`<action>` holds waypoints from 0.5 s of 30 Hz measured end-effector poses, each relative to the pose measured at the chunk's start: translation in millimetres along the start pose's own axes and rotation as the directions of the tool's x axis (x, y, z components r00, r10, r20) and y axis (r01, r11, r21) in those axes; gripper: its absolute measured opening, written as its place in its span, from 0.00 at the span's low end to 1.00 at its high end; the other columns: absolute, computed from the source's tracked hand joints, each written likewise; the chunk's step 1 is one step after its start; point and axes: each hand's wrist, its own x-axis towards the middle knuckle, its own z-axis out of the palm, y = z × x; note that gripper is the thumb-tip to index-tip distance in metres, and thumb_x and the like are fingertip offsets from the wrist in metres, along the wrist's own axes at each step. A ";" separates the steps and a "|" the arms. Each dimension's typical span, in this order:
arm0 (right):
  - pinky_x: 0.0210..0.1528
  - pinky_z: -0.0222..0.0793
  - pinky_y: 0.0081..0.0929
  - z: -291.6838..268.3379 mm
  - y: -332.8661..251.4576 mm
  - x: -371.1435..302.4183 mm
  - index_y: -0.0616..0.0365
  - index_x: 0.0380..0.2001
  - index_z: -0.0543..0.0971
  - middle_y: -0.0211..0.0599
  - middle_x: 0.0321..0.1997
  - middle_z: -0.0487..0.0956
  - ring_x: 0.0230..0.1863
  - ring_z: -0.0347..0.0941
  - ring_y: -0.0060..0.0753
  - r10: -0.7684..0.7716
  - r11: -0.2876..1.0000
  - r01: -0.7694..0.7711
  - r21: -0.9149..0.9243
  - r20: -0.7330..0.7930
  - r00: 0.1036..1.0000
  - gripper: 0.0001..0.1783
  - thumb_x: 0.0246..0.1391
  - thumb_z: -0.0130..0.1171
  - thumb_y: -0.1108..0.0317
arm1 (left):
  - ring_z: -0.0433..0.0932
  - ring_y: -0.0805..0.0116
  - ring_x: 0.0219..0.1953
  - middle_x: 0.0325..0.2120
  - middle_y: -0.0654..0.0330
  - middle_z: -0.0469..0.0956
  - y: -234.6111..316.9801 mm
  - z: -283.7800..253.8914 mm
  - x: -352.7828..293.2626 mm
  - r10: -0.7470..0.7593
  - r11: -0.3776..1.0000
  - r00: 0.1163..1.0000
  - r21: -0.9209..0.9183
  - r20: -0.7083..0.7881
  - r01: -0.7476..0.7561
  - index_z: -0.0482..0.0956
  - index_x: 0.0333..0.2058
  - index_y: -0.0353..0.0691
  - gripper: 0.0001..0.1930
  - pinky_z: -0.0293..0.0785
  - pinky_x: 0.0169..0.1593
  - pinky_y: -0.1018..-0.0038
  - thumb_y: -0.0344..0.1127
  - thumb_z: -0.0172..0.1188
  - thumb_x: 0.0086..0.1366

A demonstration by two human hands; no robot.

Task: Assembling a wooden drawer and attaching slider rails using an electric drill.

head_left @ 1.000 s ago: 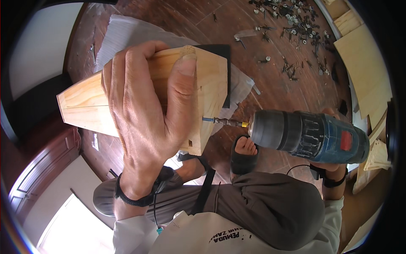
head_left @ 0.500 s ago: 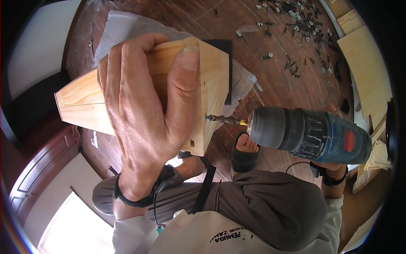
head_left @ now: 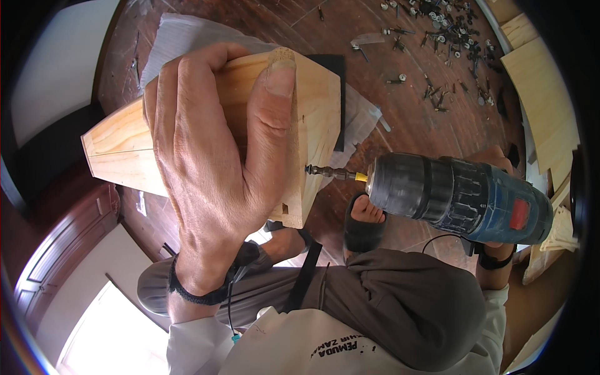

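A pale wooden piece (head_left: 320,106), made of joined boards, is gripped from above by my left hand (head_left: 209,137), the thumb lying along its upper edge. A small square notch shows low on its near face. At the right, my right hand (head_left: 494,159) is wrapped round a blue and black cordless drill (head_left: 462,197), most of the fingers hidden behind the body. The drill lies level and points left. Its bit (head_left: 334,173), with a yellow collar, meets the face of the wooden piece just right of my left thumb.
Scattered screws and small fittings (head_left: 444,37) lie on the brown wooden floor (head_left: 400,125) at the far right. White foam sheeting (head_left: 181,37) is spread beyond the wooden piece. Light boards (head_left: 537,94) lean along the right side. My sandalled foot (head_left: 365,215) is below the drill.
The bit stays against the wooden piece. The drill has shifted very slightly, and its chuck, smeared before, now looks sharper. My left hand keeps its hold.
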 end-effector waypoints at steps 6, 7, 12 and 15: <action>0.44 0.75 0.24 -0.8 37.3 -21.3 0.60 0.52 0.76 0.36 0.51 0.78 0.46 0.78 0.28 0.249 0.965 -0.236 -0.116 0.122 0.961 0.27 0.47 0.68 0.67 | 0.72 0.65 0.39 0.35 0.52 0.76 4.9 -2.4 0.6 -0.044 0.999 0.999 -0.031 0.006 0.044 0.76 0.45 0.32 0.24 0.68 0.46 0.70 0.51 0.50 0.70; 0.44 0.75 0.23 0.9 37.9 -20.8 0.60 0.51 0.76 0.37 0.50 0.78 0.45 0.78 0.28 0.214 0.977 -0.209 -0.050 0.115 0.970 0.26 0.48 0.67 0.67 | 0.72 0.65 0.39 0.35 0.52 0.76 5.4 -1.6 0.1 -0.044 0.998 0.999 -0.032 0.009 0.044 0.76 0.45 0.32 0.24 0.68 0.46 0.70 0.51 0.50 0.70; 0.44 0.75 0.21 12.2 28.0 -7.0 0.61 0.49 0.75 0.39 0.46 0.78 0.44 0.79 0.27 0.066 0.973 -0.078 0.218 0.059 0.996 0.19 0.56 0.64 0.66 | 0.73 0.65 0.39 0.36 0.52 0.76 3.2 -1.6 0.2 -0.028 0.999 1.000 -0.019 0.009 0.028 0.76 0.46 0.31 0.24 0.69 0.46 0.69 0.52 0.50 0.71; 0.45 0.75 0.22 12.7 29.0 -8.4 0.60 0.50 0.75 0.39 0.47 0.78 0.46 0.79 0.28 0.099 0.966 -0.109 0.235 0.052 0.994 0.20 0.55 0.65 0.66 | 0.74 0.65 0.39 0.36 0.51 0.76 2.8 -3.4 1.1 -0.014 1.000 1.000 0.003 0.012 0.014 0.76 0.46 0.31 0.24 0.69 0.46 0.69 0.51 0.49 0.71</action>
